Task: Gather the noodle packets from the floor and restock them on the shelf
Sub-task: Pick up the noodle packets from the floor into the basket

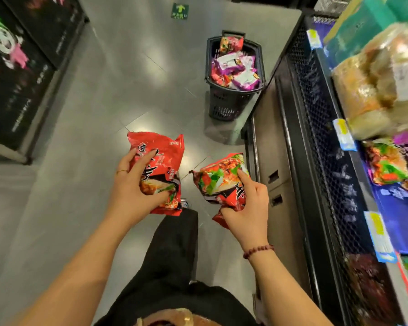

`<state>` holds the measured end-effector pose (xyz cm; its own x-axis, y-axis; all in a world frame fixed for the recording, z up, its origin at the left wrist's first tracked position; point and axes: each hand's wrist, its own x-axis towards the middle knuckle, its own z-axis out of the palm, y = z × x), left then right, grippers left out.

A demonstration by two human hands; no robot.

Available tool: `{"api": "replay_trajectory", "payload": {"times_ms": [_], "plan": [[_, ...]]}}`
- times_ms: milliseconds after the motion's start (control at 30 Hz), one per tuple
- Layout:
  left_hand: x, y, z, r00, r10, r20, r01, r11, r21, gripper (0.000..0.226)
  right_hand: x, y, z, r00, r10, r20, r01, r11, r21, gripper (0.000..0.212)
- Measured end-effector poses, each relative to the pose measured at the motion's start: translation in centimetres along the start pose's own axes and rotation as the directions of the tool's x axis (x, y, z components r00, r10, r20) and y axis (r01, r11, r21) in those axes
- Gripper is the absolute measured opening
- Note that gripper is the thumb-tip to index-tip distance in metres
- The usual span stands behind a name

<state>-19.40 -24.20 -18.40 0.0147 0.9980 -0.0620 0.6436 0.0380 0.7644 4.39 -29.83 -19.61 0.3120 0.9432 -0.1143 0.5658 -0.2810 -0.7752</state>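
Left hand (132, 184) grips one crinkled red plastic noodle packet (161, 154), right hand (247, 208) a second red packet (218, 180), both clear of the grey floor (80, 161) mid-carry; next likely calls for turning to the black mesh-fronted shelf (316, 128) at three o'clock.

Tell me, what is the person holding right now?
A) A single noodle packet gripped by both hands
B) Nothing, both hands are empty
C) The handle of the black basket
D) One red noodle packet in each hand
D: the left hand grips the left packet and the right hand grips the right packet, with bare floor showing between the two.
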Motion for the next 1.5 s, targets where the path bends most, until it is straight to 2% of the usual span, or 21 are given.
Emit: {"api": "replay_trajectory", "payload": {"times_ms": [133,400,667,800,967,1133,1333,1400,1500], "plan": [[10.5,0.3,0.7,1.000,0.014,0.004,-0.014,1.000,-0.022,0.091,9.9,-2.1,1.2,1.000,-0.006,-0.010,0.006,1.000,-0.005,0.081],[29.3,2.8,1.0,0.993,0.041,0.111,-0.042,0.999,0.010,0.091,26.3,-5.9,0.8,0.993,0.120,-0.013,-0.119,0.991,0.065,0.083],[45.4,6.3,6.2,0.993,0.012,0.115,-0.009,1.000,-0.023,0.094,43.8,-5.3,-0.2,0.978,0.187,-0.092,-0.183,0.982,0.052,0.082],[53.0,8.2,8.5,0.992,-0.052,0.111,0.054,0.999,-0.009,0.094,53.6,-4.9,-0.6,0.982,0.184,-0.043,-0.183,0.983,0.026,0.082],[62.0,11.1,10.8,0.986,-0.067,0.154,0.064,0.998,0.026,0.090,63.9,-5.8,-1.8,0.989,0.144,0.037,-0.143,0.989,-0.035,0.082],[70.8,12.7,13.1,0.979,-0.033,0.200,0.024,0.999,0.045,0.092,71.5,-6.7,-2.2,0.981,0.184,0.060,-0.182,0.982,-0.041,0.083],[83.0,12.1,17.3,0.927,0.053,0.372,-0.101,0.989,0.109,0.091,79.2,-6.1,0.9,0.944,0.327,-0.033,-0.326,0.945,0.037,0.083],[87.1,11.7,18.8,0.889,0.081,0.450,-0.164,0.975,0.147,0.092,81.4,-5.9,2.4,0.916,0.394,-0.071,-0.391,0.919,0.050,0.083],[93.2,11.1,21.6,0.833,0.105,0.544,-0.250,0.948,0.199,0.094,84.9,-5.4,4.9,0.831,0.538,-0.143,-0.525,0.843,0.120,0.084]]}}
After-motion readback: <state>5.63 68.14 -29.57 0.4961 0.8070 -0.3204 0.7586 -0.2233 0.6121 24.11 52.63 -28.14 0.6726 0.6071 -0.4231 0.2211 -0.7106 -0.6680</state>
